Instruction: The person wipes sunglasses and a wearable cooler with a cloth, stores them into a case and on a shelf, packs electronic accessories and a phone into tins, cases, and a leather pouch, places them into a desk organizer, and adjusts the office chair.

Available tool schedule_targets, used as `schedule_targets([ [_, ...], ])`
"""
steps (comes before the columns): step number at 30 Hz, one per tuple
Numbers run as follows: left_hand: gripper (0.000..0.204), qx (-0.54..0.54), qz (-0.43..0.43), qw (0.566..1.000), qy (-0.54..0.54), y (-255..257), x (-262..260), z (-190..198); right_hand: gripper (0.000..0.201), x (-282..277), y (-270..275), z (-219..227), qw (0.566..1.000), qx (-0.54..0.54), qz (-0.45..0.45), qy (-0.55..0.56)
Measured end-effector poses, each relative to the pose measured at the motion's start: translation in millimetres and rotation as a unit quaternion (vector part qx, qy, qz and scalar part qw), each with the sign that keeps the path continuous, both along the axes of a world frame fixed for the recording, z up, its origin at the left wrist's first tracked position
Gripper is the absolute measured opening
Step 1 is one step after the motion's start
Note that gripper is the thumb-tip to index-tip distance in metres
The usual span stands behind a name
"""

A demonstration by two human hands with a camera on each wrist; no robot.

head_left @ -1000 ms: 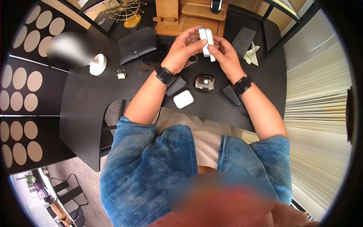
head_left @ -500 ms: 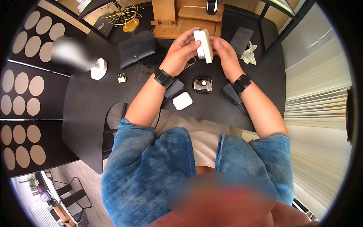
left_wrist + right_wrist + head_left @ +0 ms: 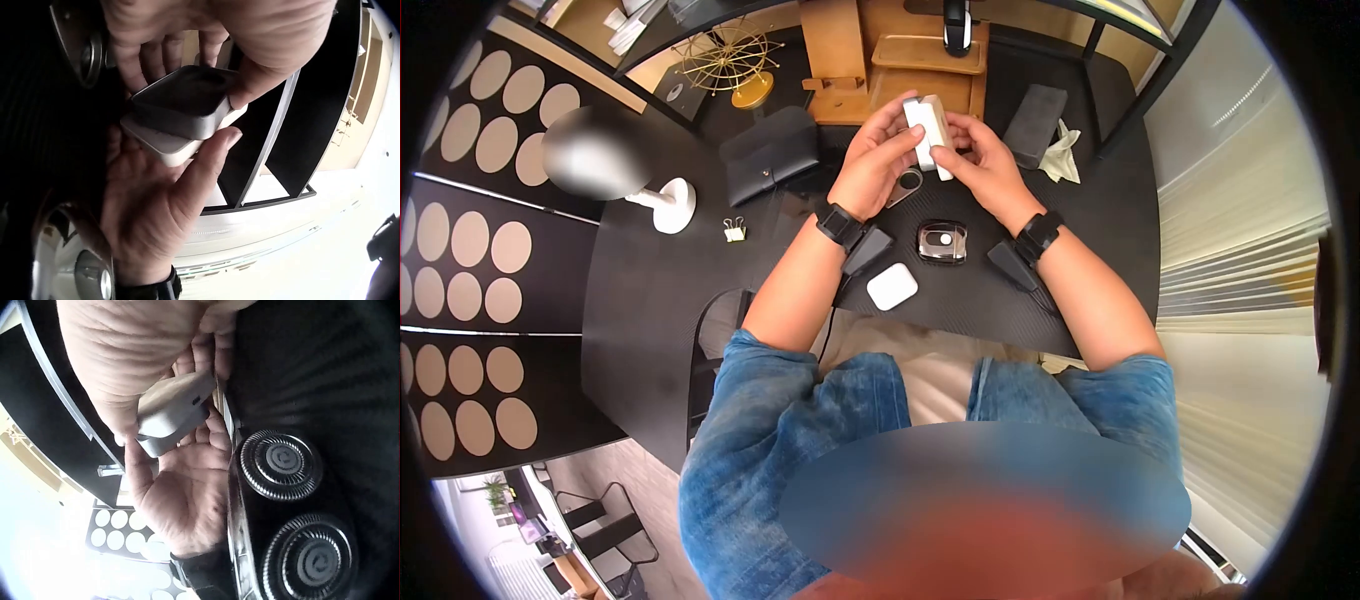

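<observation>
Head view: hands [image 3: 870, 172] [image 3: 992, 175] hold slabs [image 3: 921, 142] inside desk edge [image 3: 990, 318].

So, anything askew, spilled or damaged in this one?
Slightly: between the left hand and right hand, the grey piece sits askew against the white piece, their edges not lined up. The pale cloth by the dark case lies crumpled. I see no spill or damage.

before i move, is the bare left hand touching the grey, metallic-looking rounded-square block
Touching: the left wrist view shows the bare left hand with its thumb tip against the grey, metallic-looking rounded-square block, no gap between.
</observation>
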State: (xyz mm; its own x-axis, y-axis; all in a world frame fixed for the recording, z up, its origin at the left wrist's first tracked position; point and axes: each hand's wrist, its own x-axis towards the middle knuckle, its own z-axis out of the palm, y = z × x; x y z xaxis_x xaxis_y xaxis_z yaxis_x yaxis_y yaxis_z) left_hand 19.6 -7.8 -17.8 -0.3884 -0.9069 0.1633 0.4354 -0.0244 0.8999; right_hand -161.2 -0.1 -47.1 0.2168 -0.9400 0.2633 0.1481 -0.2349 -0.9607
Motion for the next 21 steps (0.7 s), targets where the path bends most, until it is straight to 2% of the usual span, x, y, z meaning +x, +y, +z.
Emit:
schedule_targets([
  [5,0.053,0.008,-0.012,1.0,0.003,5,-1,5,0.057,-4,-2,-3,0.999,-0.016,-0.048,0.02],
  [7,0.054,0.002,-0.026,0.999,0.022,4,0,3,0.05,-6,0,-3,0.997,-0.032,-0.06,0.045],
  [9,0.054,-0.006,-0.027,0.999,0.02,2,3,2,0.044,-13,0,-2,0.995,0.056,-0.076,-0.034],
  [11,0.056,-0.015,-0.056,0.997,0.052,2,5,7,0.043,-15,1,4,0.995,0.064,-0.06,-0.037],
  [13,0.059,-0.032,-0.053,0.997,0.053,3,6,9,0.041,-15,2,9,0.99,0.083,-0.044,-0.101],
  [15,0.062,0.002,-0.078,0.99,0.115,4,10,15,0.039,-14,1,10,0.99,0.075,-0.045,-0.111],
  [17,0.064,0.012,-0.075,0.986,0.149,1,14,16,0.043,-15,-2,2,0.994,0.052,-0.087,-0.028],
  [18,0.067,0.024,-0.072,0.98,0.182,-1,17,16,0.043,-12,-2,-3,0.995,0.051,-0.087,-0.028],
  [20,0.067,0.027,-0.08,0.974,0.209,-5,21,13,0.049,-4,1,-5,0.972,-0.061,-0.18,0.14],
  [21,0.068,0.031,-0.088,0.967,0.237,-6,23,12,0.056,-4,3,-3,0.957,-0.102,-0.19,0.193],
])
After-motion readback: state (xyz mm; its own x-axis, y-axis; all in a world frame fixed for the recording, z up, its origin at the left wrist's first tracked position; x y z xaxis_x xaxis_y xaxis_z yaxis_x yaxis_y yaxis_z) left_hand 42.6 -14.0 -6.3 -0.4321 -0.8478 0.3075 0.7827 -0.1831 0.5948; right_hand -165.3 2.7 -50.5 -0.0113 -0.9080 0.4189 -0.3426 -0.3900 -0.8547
